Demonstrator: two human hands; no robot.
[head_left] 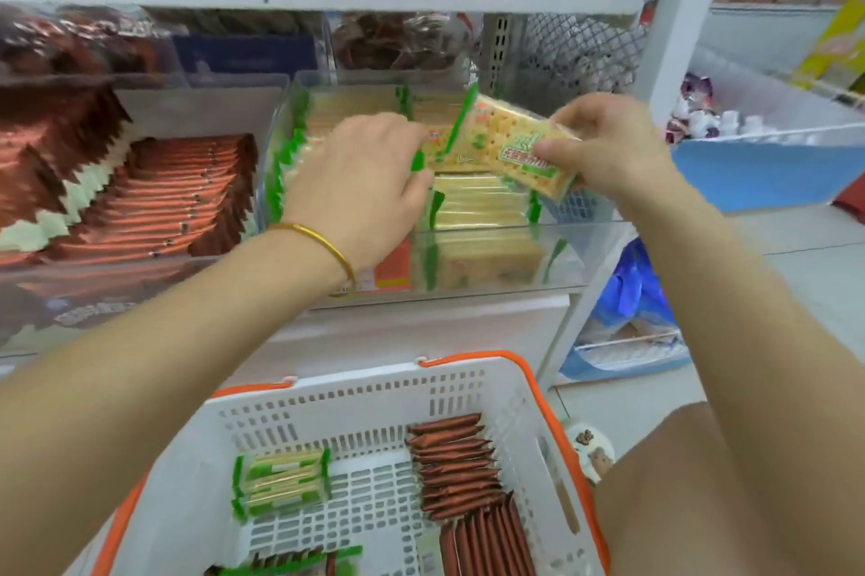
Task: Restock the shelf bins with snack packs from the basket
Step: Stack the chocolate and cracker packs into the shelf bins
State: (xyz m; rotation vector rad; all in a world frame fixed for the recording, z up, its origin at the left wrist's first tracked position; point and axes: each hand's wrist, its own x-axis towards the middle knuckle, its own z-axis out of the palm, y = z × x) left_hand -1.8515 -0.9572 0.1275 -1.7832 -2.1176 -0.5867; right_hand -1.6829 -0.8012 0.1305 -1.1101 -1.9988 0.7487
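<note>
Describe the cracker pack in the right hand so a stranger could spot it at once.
Find the clear plastic shelf bin filled with green-edged cracker packs. Above its right side, the right hand pinches one clear-wrapped cracker pack. Unlike its stacked neighbours, it alone is in the air, tilted, green label up.

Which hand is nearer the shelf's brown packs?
Left. The left hand reaches into the neighbouring bin beside the brown packs; the right hand holds a cracker pack farther right.
</note>
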